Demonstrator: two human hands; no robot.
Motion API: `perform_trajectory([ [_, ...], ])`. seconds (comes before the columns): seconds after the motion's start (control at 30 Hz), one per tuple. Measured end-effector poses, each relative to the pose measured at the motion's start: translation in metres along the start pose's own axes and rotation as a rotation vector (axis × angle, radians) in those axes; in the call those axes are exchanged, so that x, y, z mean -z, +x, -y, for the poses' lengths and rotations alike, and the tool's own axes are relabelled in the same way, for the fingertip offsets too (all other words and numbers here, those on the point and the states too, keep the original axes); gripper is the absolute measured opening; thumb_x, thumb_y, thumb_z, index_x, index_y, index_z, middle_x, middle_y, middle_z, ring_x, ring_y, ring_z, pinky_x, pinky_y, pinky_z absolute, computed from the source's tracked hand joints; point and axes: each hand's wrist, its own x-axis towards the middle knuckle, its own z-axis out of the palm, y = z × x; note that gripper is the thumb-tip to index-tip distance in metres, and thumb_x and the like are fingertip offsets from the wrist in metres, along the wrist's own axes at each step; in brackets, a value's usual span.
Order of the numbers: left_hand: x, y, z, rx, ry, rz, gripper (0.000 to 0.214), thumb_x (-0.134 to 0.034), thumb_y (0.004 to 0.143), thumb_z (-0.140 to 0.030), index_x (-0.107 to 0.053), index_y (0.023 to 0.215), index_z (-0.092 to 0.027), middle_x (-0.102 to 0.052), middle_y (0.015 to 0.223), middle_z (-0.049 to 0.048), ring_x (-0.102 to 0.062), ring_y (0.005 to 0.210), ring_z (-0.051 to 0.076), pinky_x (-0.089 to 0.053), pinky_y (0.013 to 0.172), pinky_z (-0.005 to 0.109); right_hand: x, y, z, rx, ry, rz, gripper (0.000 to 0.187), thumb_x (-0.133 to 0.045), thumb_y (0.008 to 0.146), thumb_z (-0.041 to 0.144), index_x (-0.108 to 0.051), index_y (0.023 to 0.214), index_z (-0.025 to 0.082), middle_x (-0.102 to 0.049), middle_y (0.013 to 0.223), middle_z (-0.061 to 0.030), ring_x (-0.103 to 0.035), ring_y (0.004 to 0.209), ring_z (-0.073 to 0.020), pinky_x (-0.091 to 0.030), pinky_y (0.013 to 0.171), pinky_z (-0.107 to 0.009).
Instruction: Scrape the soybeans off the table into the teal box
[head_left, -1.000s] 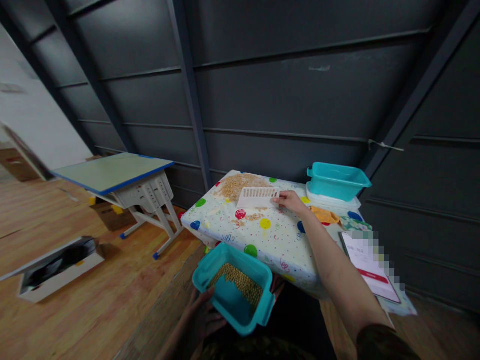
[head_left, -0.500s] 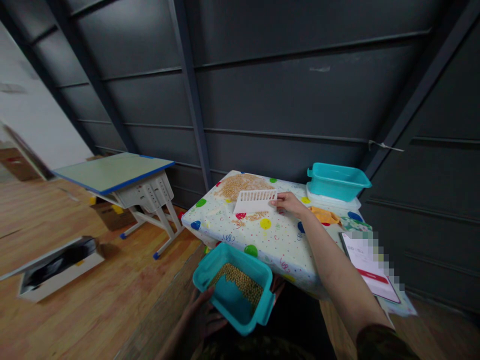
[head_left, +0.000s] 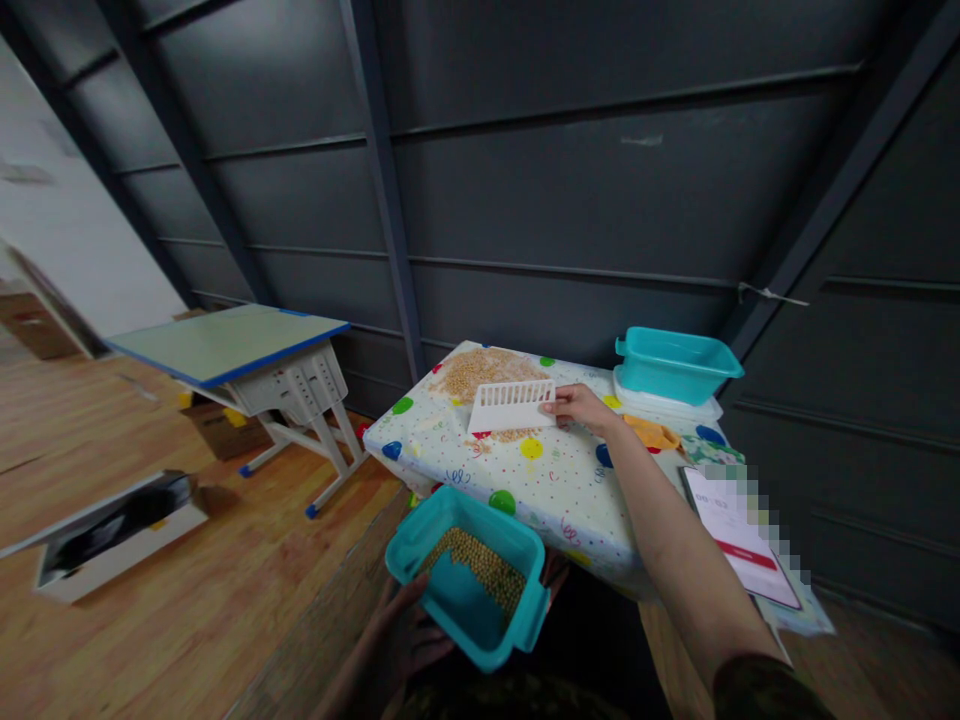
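My right hand [head_left: 579, 407] is closed on the right end of a white slotted plastic scraper [head_left: 513, 412], held at a tilt over the spotted tablecloth. Behind it spreads a heap of soybeans [head_left: 480, 368] mixed with tan crumbs. A small patch of soybeans [head_left: 517, 435] shows just in front of its lower edge. Below the table's front edge, my left hand [head_left: 409, 625] grips the near-left side of a teal plastic basin [head_left: 457, 580], thumb over the rim. More soybeans [head_left: 491, 570] lie along the far and right side of the basin floor.
At the table's back right, another teal basin [head_left: 675, 362] rests on a white lid or tray [head_left: 667, 402]. An orange cloth [head_left: 649, 433] and a tablet [head_left: 742, 535] lie nearer. To the left stand a desk [head_left: 225, 345] and an open white box [head_left: 120, 540] on the floor.
The scraper has come slightly nearer to me and now covers part of the small front patch of soybeans. My left hand and the basin have stayed in place.
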Motion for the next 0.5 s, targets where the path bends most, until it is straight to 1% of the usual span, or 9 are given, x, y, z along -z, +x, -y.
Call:
perform_trajectory([
  [0.1,0.0013,0.0057,0.0017,0.017,-0.004,-0.026,0.124,-0.097,0.065,-0.066,-0.036,0.169,-0.035,-0.076,0.094,0.0058,-0.08,0.084,0.033,-0.061,0.092,0.048,0.0,0.0001,0.0001,-0.014,0.005,-0.006,0.047,-0.1,0.061,0.05,-0.081,0.087,0.015,-0.064,0.067,0.0012,-0.051,0.058,-0.0113,-0.044,0.054,-0.027],
  [0.17,0.0003,0.0077,0.0017,0.036,-0.013,-0.043,0.124,-0.097,0.067,-0.063,-0.034,0.17,-0.034,-0.076,0.095,0.0072,-0.079,0.082,0.032,-0.061,0.09,0.047,0.0001,-0.0003,0.0007,-0.025,0.008,-0.007,0.048,-0.1,0.061,0.05,-0.083,0.09,0.015,-0.066,0.07,0.0002,-0.051,0.059,-0.0115,-0.045,0.054,-0.027],
  [0.23,-0.0012,0.0066,0.001,0.045,-0.017,-0.051,0.12,-0.095,0.072,-0.058,-0.032,0.17,-0.031,-0.076,0.091,0.007,-0.079,0.08,0.032,-0.062,0.086,0.046,0.0002,-0.001,0.0016,-0.026,0.013,-0.014,0.05,-0.102,0.059,0.05,-0.083,0.09,0.015,-0.068,0.071,-0.0004,-0.051,0.06,-0.0116,-0.045,0.055,-0.027],
  [0.3,-0.0022,0.0031,0.0001,0.032,-0.024,-0.032,0.117,-0.095,0.072,-0.058,-0.035,0.168,-0.03,-0.076,0.089,0.0062,-0.08,0.079,0.032,-0.063,0.085,0.045,0.0003,-0.0017,0.0023,-0.019,0.016,-0.023,0.05,-0.103,0.058,0.05,-0.083,0.089,0.015,-0.067,0.07,-0.0002,-0.051,0.06,-0.0119,-0.046,0.055,-0.028],
  [0.4,-0.0018,-0.0016,0.0,-0.002,-0.039,0.0,0.118,-0.098,0.065,-0.061,-0.04,0.164,-0.036,-0.077,0.093,0.004,-0.079,0.076,0.029,-0.063,0.087,0.045,0.0007,-0.0016,0.0021,-0.026,0.007,-0.018,0.048,-0.102,0.06,0.049,-0.083,0.088,0.014,-0.065,0.068,0.0,-0.051,0.061,-0.0121,-0.045,0.055,-0.028],
  [0.5,0.0,0.0,0.0016,-0.001,-0.026,-0.016,0.117,-0.099,0.063,-0.063,-0.041,0.162,-0.038,-0.076,0.092,0.0025,-0.08,0.08,0.03,-0.063,0.095,0.047,0.0015,-0.0007,0.0007,-0.031,-0.012,-0.002,0.047,-0.1,0.064,0.05,-0.084,0.09,0.014,-0.065,0.068,-0.0006,-0.051,0.061,-0.0123,-0.044,0.054,-0.027],
])
